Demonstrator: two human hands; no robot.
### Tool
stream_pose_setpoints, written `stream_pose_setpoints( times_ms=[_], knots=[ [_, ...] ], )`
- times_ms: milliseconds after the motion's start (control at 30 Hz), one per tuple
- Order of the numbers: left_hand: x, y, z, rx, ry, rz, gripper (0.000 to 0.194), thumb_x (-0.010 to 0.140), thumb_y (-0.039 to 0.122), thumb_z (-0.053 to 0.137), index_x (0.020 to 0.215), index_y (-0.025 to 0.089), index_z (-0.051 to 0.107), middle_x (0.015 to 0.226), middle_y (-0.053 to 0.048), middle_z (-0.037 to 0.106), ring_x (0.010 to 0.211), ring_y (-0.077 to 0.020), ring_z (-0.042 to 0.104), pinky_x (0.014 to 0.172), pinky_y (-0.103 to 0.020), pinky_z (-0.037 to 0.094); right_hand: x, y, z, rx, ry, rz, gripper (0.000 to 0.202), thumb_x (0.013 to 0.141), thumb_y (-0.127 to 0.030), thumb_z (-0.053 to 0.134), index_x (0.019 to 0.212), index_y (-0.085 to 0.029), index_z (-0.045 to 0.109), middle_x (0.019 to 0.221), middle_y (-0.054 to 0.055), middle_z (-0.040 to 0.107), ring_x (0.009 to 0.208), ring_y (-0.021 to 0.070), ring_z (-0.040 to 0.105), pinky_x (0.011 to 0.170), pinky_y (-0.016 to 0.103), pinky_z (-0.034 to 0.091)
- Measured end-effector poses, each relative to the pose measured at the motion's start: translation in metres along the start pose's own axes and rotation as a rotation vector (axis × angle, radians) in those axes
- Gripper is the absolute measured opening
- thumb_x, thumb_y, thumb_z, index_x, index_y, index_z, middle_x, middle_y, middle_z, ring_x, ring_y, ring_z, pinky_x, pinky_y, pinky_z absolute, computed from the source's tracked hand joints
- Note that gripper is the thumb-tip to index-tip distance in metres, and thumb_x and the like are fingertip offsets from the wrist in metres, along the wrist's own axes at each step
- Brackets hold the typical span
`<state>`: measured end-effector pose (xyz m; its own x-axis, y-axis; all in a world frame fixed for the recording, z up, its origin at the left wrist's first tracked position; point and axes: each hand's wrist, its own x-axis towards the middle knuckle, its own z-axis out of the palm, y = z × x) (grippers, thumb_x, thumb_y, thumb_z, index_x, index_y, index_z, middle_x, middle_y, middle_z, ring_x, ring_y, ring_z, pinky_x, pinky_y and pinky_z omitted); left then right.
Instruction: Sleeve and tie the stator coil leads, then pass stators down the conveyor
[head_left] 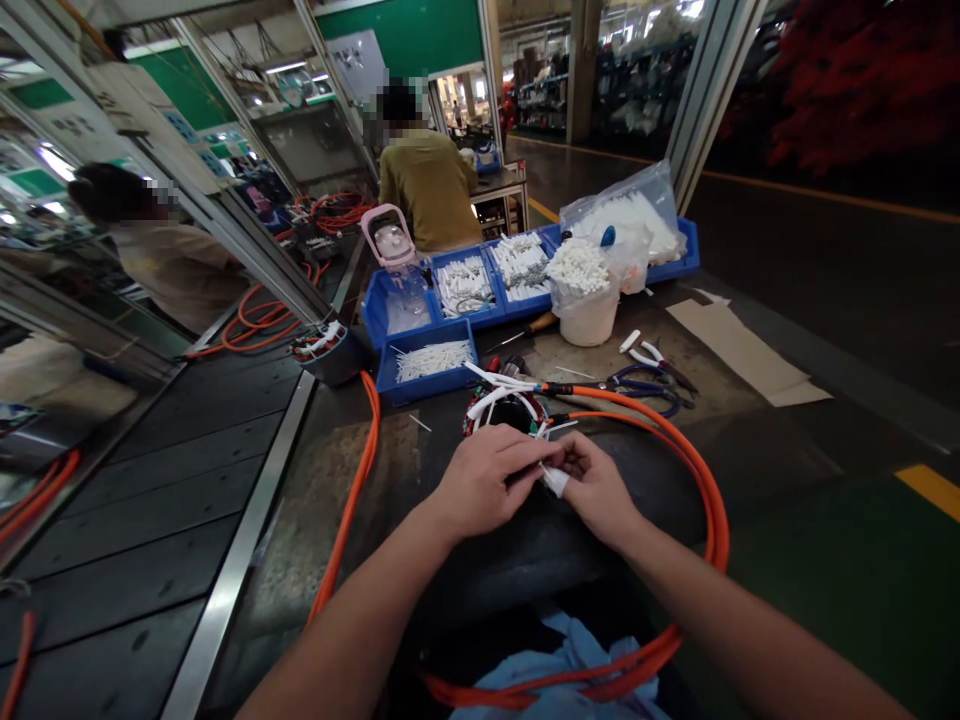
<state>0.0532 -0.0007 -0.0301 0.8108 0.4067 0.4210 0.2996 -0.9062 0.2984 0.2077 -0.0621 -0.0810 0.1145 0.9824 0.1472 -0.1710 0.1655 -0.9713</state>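
Note:
Both hands meet at the near side of a round motor stator (pixel 474 412) with white sleeves and orange cables (pixel 675 430) running from it. My left hand (pixel 491 478) has its thumb and fingers pinched together close to the stator's edge. What lies between its fingertips is too small to make out. My right hand (pixel 596 485) is closed too, fingertips against those of the left. A white wrap (pixel 555 480) shows at its thumb; I cannot tell whether it is tape on the thumb or something held. Thin white sleeves (pixel 562 427) stick out just beyond the fingers.
Blue bins (pixel 427 385) of white sleeves line the back, beside a white tub (pixel 589 318) filled with sleeves. Pliers (pixel 660 365) and a screwdriver (pixel 525 330) lie on the bench. Left runs a conveyor (pixel 150 510) with another stator (pixel 334 360) at its edge. Two people sit beyond.

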Motion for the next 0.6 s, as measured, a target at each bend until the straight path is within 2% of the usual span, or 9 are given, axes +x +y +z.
stream_pose_setpoints(
  times_ms=[67, 133, 200, 300, 400, 500, 567, 600],
  knots=[
    [-0.001, 0.002, 0.004, -0.054, 0.083, -0.056, 0.017, 0.083, 0.018, 0.052, 0.097, 0.019, 0.062, 0.091, -0.003, 0.067, 0.084, -0.0131, 0.058, 0.075, -0.027, 0.045, 0.0, -0.006, -0.004, -0.137, -0.076, -0.01, 0.02, 0.068, -0.025, 0.066, 0.07, -0.018, 0.048, 0.08, 0.0, 0.053, 0.073, 0.0124, 0.051, 0.064, 0.022, 0.043],
    [-0.002, 0.004, 0.007, -0.038, 0.134, -0.048, 0.013, 0.082, 0.016, 0.052, 0.089, 0.019, 0.062, 0.088, -0.003, 0.067, 0.082, -0.0135, 0.059, 0.075, -0.028, 0.046, -0.002, -0.007, -0.009, -0.327, -0.162, -0.017, 0.012, 0.075, -0.025, 0.058, 0.069, -0.017, 0.051, 0.072, 0.0, 0.053, 0.066, 0.0116, 0.047, 0.059, 0.022, 0.039],
    [-0.003, 0.005, 0.01, 0.048, 0.145, -0.045, 0.013, 0.081, 0.016, 0.052, 0.089, 0.021, 0.062, 0.091, -0.002, 0.067, 0.087, -0.0161, 0.058, 0.079, -0.032, 0.045, -0.006, -0.005, -0.013, -0.436, -0.208, -0.023, 0.017, 0.08, -0.024, 0.05, 0.066, -0.016, 0.054, 0.062, -0.001, 0.051, 0.06, 0.0114, 0.046, 0.056, 0.022, 0.035],
    [-0.007, 0.006, 0.016, 0.168, 0.183, -0.161, 0.012, 0.079, 0.02, 0.054, 0.09, 0.021, 0.059, 0.096, -0.004, 0.064, 0.095, -0.0196, 0.055, 0.093, -0.042, 0.039, -0.021, -0.007, -0.016, -0.427, -0.246, -0.055, 0.021, 0.081, -0.022, 0.046, 0.067, -0.016, 0.058, 0.064, 0.001, 0.057, 0.062, 0.0126, 0.052, 0.058, 0.024, 0.038],
    [-0.014, 0.005, 0.025, 0.157, 0.265, -0.311, 0.019, 0.078, 0.023, 0.055, 0.096, 0.016, 0.053, 0.088, -0.005, 0.062, 0.087, -0.0181, 0.057, 0.104, -0.048, 0.03, -0.025, -0.035, -0.012, -0.334, -0.249, -0.165, 0.02, 0.083, -0.018, 0.044, 0.071, -0.017, 0.06, 0.071, 0.002, 0.062, 0.066, 0.0138, 0.058, 0.061, 0.024, 0.043],
    [-0.019, 0.003, 0.033, 0.116, 0.315, -0.344, 0.016, 0.078, 0.024, 0.053, 0.092, 0.017, 0.051, 0.081, -0.002, 0.06, 0.079, -0.0165, 0.057, 0.104, -0.05, 0.028, 0.009, -0.083, -0.001, -0.272, -0.165, -0.441, 0.019, 0.083, -0.015, 0.044, 0.085, -0.017, 0.063, 0.09, 0.005, 0.064, 0.087, 0.0188, 0.06, 0.079, 0.032, 0.047],
    [-0.02, 0.002, 0.034, 0.099, 0.309, -0.341, 0.011, 0.078, 0.024, 0.054, 0.087, 0.018, 0.051, 0.079, -0.001, 0.06, 0.078, -0.0159, 0.057, 0.104, -0.049, 0.028, 0.043, -0.106, 0.004, -0.241, 0.051, -0.669, 0.02, 0.085, -0.014, 0.043, 0.089, -0.018, 0.063, 0.093, 0.004, 0.063, 0.095, 0.0186, 0.059, 0.085, 0.034, 0.046],
    [-0.02, 0.002, 0.034, 0.092, 0.304, -0.341, 0.011, 0.078, 0.024, 0.055, 0.087, 0.018, 0.052, 0.079, -0.001, 0.06, 0.077, -0.0156, 0.057, 0.103, -0.049, 0.029, 0.058, -0.111, 0.003, -0.263, 0.061, -0.737, 0.019, 0.085, -0.013, 0.043, 0.089, -0.018, 0.062, 0.094, 0.004, 0.063, 0.095, 0.0179, 0.058, 0.086, 0.034, 0.046]
  ],
)
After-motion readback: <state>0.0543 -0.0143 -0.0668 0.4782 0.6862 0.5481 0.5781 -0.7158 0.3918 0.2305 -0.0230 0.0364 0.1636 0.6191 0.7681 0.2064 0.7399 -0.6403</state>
